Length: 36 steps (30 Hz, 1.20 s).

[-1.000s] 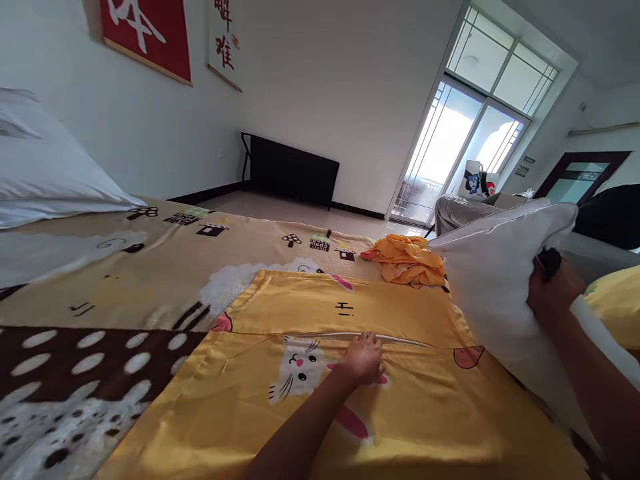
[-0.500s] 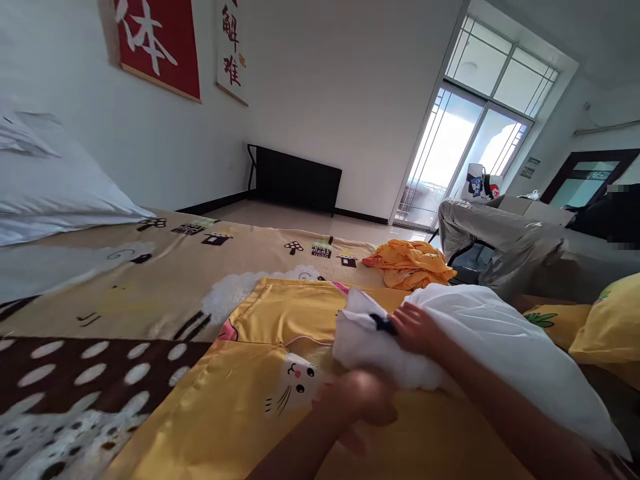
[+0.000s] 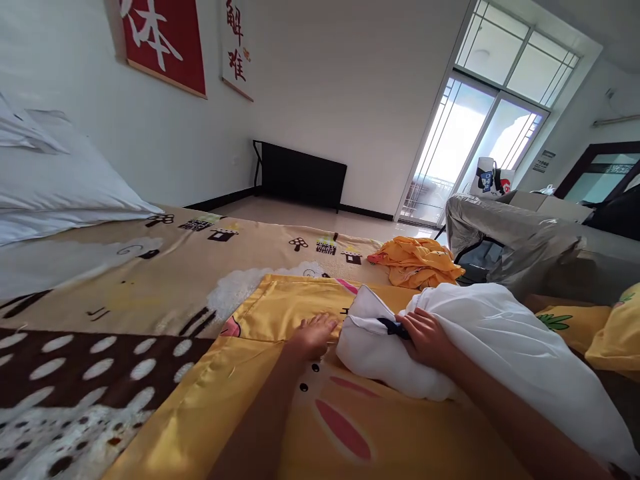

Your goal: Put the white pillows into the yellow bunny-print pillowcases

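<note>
A shiny yellow pillowcase with a printed rabbit face and pink ears lies flat in front of me. My left hand rests on it near the opening-side seam, palm down with fingers stretched out. On the right a plump white pillow lies partly over the yellow fabric. My right hand is closed on the pillow's near end, by a dark navy strip. The fingers wrap over the white cloth there, and the pillow's corner sticks up beyond them.
Underneath is a beige and brown patterned blanket. A crumpled orange cloth lies at the back. White pillows are at left, yellow cushions at right. Beyond stand a plastic-covered sofa and a black panel.
My left hand has moved away from me and leftward, off the rabbit's ears, and now lies flat beside the white pillow. My right hand keeps its hold on the pillow.
</note>
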Motion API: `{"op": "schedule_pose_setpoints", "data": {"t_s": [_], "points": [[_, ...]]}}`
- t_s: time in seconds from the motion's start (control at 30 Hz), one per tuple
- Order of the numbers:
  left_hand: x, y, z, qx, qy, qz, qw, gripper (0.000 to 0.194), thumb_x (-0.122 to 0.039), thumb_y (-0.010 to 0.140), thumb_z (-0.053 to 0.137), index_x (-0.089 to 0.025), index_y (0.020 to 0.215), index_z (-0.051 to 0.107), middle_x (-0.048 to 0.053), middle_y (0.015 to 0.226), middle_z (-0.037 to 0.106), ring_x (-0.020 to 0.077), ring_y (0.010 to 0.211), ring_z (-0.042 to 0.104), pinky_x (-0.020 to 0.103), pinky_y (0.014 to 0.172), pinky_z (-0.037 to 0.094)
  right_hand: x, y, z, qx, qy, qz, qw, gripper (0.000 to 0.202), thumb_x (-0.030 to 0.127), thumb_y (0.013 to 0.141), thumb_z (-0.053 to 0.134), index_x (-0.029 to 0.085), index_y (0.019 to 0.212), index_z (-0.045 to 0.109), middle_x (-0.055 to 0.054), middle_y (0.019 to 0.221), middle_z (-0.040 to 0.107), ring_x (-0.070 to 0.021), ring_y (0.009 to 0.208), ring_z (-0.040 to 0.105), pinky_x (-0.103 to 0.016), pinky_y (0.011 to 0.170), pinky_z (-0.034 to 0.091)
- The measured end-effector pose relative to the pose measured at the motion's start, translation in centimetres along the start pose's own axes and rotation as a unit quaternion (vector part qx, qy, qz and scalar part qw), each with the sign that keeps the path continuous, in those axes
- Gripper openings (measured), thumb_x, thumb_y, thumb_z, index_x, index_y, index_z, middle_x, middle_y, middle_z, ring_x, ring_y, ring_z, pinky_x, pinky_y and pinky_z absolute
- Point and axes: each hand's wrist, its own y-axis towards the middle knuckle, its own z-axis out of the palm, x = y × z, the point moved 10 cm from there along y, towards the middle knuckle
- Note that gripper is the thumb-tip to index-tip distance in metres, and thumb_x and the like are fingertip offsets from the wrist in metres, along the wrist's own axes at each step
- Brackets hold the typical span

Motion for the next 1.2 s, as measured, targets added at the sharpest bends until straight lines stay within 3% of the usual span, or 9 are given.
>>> {"op": "schedule_pose_setpoints", "data": {"t_s": [0.13, 0.3, 0.5, 0.63, 0.77, 0.9, 1.03, 1.1, 1.2], "points": [[0.1, 0.8, -0.3, -0.067, -0.043, 0.026, 0.996, 0.033, -0.012, 0.073, 0.046, -0.021, 0.098, 0.065, 0.012, 0.121, 0.061, 0.0251, 0.118, 0.05, 0.041, 0.1, 0.033, -0.1, 1.3, -1.9, -0.03, -0.015, -0.013, 0.999, 0.025, 0.022, 0.088, 0.044, 0.015, 0.106, 0.06, -0.007, 0.072, 0.068, -0.0186, 0.061, 0.061, -0.032, 0.064, 0.045], [1.2, 0.9, -1.6, -0.118, -0.122, 0.002, 0.985, 0.02, -0.024, 0.074, 0.052, -0.017, 0.082, 0.069, 0.012, 0.095, 0.07, 0.0266, 0.094, 0.062, 0.034, 0.081, 0.042, -0.5, 3.9, -3.7, -0.085, -0.037, -0.008, 0.996, 0.026, 0.022, 0.085, 0.05, 0.011, 0.107, 0.06, -0.008, 0.071, 0.067, -0.0188, 0.063, 0.061, -0.032, 0.066, 0.045], [4.5, 1.0, -2.4, -0.18, -0.224, -0.099, 0.953, 0.018, -0.02, 0.072, 0.055, -0.015, 0.082, 0.069, 0.009, 0.086, 0.073, 0.02, 0.079, 0.066, 0.026, 0.067, 0.044, 5.5, 4.2, 0.2, -0.005, 0.016, -0.1, 0.995, 0.046, 0.013, 0.084, 0.039, 0.011, 0.129, 0.046, -0.002, 0.063, 0.061, -0.0159, 0.057, 0.055, -0.03, 0.059, 0.041], [5.4, 0.8, -3.2, -0.224, -0.252, -0.136, 0.932, 0.017, -0.021, 0.075, 0.054, -0.018, 0.083, 0.069, 0.008, 0.088, 0.073, 0.0191, 0.082, 0.066, 0.024, 0.067, 0.044, 9.5, 3.5, 0.1, 0.057, 0.028, -0.131, 0.989, 0.048, 0.013, 0.085, 0.039, 0.008, 0.133, 0.043, -0.001, 0.062, 0.059, -0.015, 0.056, 0.053, -0.03, 0.059, 0.039], [4.3, 0.9, -4.0, -0.246, -0.253, -0.119, 0.928, 0.018, -0.028, 0.079, 0.052, -0.019, 0.084, 0.067, 0.005, 0.087, 0.073, 0.0162, 0.078, 0.066, 0.022, 0.065, 0.043, 12.1, 2.7, -0.4, 0.103, 0.019, -0.171, 0.98, 0.04, 0.015, 0.089, 0.04, 0.009, 0.128, 0.05, 0.0, 0.058, 0.057, -0.0136, 0.052, 0.049, -0.03, 0.058, 0.037], [2.4, 0.2, -5.7, -0.245, -0.212, -0.074, 0.943, 0.019, -0.03, 0.079, 0.053, -0.02, 0.085, 0.068, 0.003, 0.086, 0.073, 0.0149, 0.077, 0.065, 0.021, 0.065, 0.044, 10.2, 3.0, 1.2, 0.165, 0.038, -0.116, 0.979, 0.046, 0.016, 0.088, 0.041, 0.015, 0.133, 0.046, -0.001, 0.066, 0.062, -0.0141, 0.059, 0.055, -0.029, 0.064, 0.039], [1.6, -2.2, -9.0, -0.284, -0.104, -0.075, 0.95, 0.02, -0.024, 0.077, 0.051, -0.017, 0.086, 0.068, 0.012, 0.095, 0.07, 0.0267, 0.097, 0.061, 0.035, 0.081, 0.042, 5.3, 4.8, 4.7, 0.315, 0.057, 0.006, 0.947, 0.047, 0.021, 0.087, 0.047, 0.026, 0.133, 0.047, -0.003, 0.085, 0.07, -0.015, 0.074, 0.063, -0.027, 0.069, 0.039], [1.1, -3.1, -10.1, -0.296, -0.057, -0.077, 0.95, 0.02, -0.02, 0.076, 0.05, -0.016, 0.081, 0.068, 0.014, 0.096, 0.068, 0.0302, 0.1, 0.059, 0.04, 0.084, 0.04, 3.7, 6.2, 5.7, 0.35, 0.056, 0.044, 0.934, 0.04, 0.024, 0.088, 0.046, 0.028, 0.127, 0.052, -0.003, 0.092, 0.071, -0.017, 0.077, 0.064, -0.027, 0.067, 0.04], [0.6, -3.6, -10.6, -0.291, -0.027, -0.081, 0.953, 0.018, -0.02, 0.075, 0.049, -0.017, 0.076, 0.067, 0.011, 0.087, 0.069, 0.0274, 0.09, 0.062, 0.037, 0.076, 0.042, 4.1, 7.7, 7.1, 0.38, 0.032, 0.038, 0.924, 0.027, 0.023, 0.086, 0.047, 0.023, 0.107, 0.063, -0.007, 0.091, 0.071, -0.0208, 0.077, 0.065, -0.028, 0.064, 0.04]]}}
